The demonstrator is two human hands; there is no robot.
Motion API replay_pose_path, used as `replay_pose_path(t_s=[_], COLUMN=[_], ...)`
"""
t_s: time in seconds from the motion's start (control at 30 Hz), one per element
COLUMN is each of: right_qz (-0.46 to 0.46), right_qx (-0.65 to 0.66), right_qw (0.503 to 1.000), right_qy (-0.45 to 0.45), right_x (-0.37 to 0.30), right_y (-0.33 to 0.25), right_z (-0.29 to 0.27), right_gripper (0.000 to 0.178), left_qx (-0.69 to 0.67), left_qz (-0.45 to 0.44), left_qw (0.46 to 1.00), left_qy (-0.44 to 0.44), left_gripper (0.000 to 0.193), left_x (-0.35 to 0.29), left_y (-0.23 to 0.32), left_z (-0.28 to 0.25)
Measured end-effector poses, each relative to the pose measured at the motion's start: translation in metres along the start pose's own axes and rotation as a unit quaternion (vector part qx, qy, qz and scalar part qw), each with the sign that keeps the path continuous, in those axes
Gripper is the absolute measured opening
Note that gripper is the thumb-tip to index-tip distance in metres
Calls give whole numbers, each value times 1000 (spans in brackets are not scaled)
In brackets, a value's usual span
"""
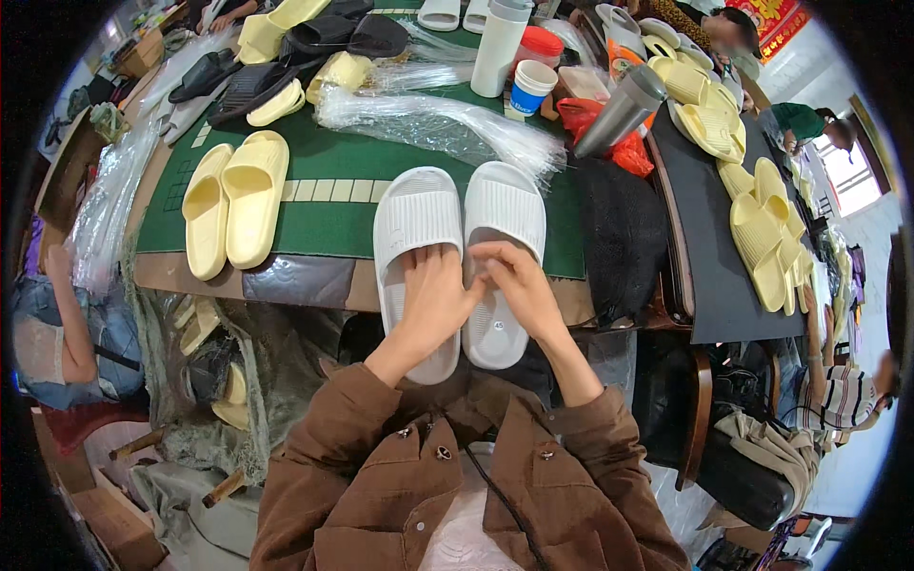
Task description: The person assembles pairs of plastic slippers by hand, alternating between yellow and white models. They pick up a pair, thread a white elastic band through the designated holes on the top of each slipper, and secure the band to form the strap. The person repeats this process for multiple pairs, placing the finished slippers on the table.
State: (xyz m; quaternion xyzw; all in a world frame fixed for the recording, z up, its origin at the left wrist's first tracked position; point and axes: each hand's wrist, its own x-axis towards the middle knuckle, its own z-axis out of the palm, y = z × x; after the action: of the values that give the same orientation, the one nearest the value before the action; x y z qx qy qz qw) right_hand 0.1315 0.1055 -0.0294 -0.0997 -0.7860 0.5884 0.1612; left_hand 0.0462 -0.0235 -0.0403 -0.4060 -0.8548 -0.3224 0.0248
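A pair of white slide slippers lies in front of me, toes pointing away and heels reaching past the table's near edge. My left hand (pixel 433 297) grips the left slipper (pixel 421 195), its fingertips going in under the ribbed strap and out of sight. Over the inner side of the right slipper (pixel 506 192) is my right hand (pixel 522 290), fingers bent and closed on that slipper near its strap opening. Its fingertips come close to my left thumb between the two slippers. To the left stands a pale yellow pair of slippers (pixel 255 200), apart from my hands.
Clear plastic bags (pixel 438 124) lie across the green table mat (pixel 328 233). Behind them stand a white bottle (pixel 500 52), a paper cup (pixel 531 88) and a tilted grey flask (pixel 624 109). More yellow slippers (pixel 759 238) are piled on the right-hand black table. Other people sit around.
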Motion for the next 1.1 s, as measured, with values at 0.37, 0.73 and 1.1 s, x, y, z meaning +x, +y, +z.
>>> replay_pose_path(t_s=[0.37,0.73,1.1], right_qz=[-59,-91,73], right_qx=[-159,-188,-380], right_qw=[983,976,922], right_qy=[69,71,-24], right_x=[-14,88,144], right_y=[-40,-14,-4], right_z=[-27,-57,-42], right_gripper=[22,20,37], left_qx=[-18,-57,-35], left_qz=[-130,-148,-86], left_qw=[982,980,993], left_qy=[-133,-122,-73], left_gripper=[47,55,50], left_x=[28,30,24], left_y=[3,0,-6], left_z=[-12,-2,3])
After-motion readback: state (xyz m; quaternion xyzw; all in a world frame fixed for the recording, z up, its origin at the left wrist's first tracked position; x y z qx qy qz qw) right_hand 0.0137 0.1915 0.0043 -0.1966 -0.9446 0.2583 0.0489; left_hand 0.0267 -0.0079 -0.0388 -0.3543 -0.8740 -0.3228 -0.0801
